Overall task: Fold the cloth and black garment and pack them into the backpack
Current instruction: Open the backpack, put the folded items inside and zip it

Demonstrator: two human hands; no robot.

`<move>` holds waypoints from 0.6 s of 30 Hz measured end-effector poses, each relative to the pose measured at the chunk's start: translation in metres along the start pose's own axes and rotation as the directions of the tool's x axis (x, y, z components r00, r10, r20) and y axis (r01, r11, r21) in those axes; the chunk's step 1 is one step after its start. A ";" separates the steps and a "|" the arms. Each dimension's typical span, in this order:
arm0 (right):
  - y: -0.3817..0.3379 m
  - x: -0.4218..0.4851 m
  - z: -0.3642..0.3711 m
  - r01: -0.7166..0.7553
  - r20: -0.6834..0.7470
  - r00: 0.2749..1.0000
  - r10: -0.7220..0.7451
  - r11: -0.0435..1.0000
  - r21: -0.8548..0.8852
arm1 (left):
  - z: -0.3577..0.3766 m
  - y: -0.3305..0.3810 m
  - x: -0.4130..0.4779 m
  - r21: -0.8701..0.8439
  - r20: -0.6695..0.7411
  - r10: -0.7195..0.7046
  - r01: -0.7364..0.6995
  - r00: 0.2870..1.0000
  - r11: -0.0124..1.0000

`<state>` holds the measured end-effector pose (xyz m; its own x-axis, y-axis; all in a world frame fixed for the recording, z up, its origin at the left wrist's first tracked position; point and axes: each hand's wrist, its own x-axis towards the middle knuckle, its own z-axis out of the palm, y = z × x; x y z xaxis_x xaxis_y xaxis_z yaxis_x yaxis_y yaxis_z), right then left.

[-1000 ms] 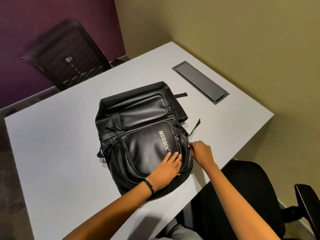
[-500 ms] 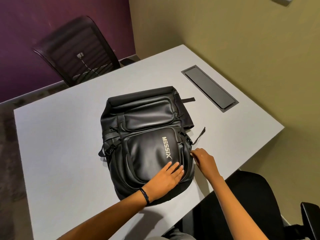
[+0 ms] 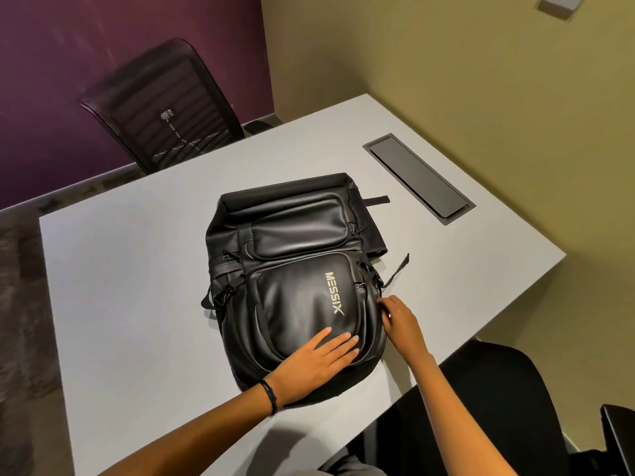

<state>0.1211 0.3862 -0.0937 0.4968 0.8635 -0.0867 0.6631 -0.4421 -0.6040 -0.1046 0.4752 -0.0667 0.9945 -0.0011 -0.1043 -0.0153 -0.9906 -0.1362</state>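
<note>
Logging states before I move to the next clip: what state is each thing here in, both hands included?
Black leather-look backpack: lying flat on grey table, front up, no pocket visibly open.
Left hand: flat, pressing the lower front pocket.
Right hand: fingers curled at the backpack's right side; grip unclear.
Dark rectangular cable hatch: lid closed.
Black mesh chair: unoccupied.

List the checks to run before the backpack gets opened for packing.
1. Backpack lies flat on the table, front up: ok.
2. Left hand rests flat on the lower front pocket, steadying it: ok.
3. Right hand is at the backpack's right side: ok.
4. Its fingers pinch a zipper pull: cannot tell.
5. A compartment is open to load: not ok, none visibly open.
6. Cloth and black garment within sight: not ok, neither shows.
</note>
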 end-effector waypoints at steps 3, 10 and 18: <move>0.003 -0.022 0.009 -0.022 0.013 1.000 0.021 0.995 0.094 | 0.005 -0.007 -0.014 -0.034 -0.047 -0.021 0.020 0.999 0.999; 0.014 -0.077 0.038 0.052 0.040 0.998 -0.056 0.993 0.104 | 0.011 -0.016 -0.018 -0.052 -0.062 0.029 -0.032 0.998 0.998; 0.005 -0.057 0.020 0.159 -0.017 0.987 -0.159 0.987 -0.010 | -0.032 -0.040 -0.028 -0.250 -0.220 -0.080 0.023 0.972 0.968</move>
<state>0.0845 0.3396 -0.1078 0.3947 0.9185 0.0240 0.7389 -0.3018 -0.6024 -0.1284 0.5103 -0.0273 0.9909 0.0484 0.1258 0.0343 -0.9931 0.1124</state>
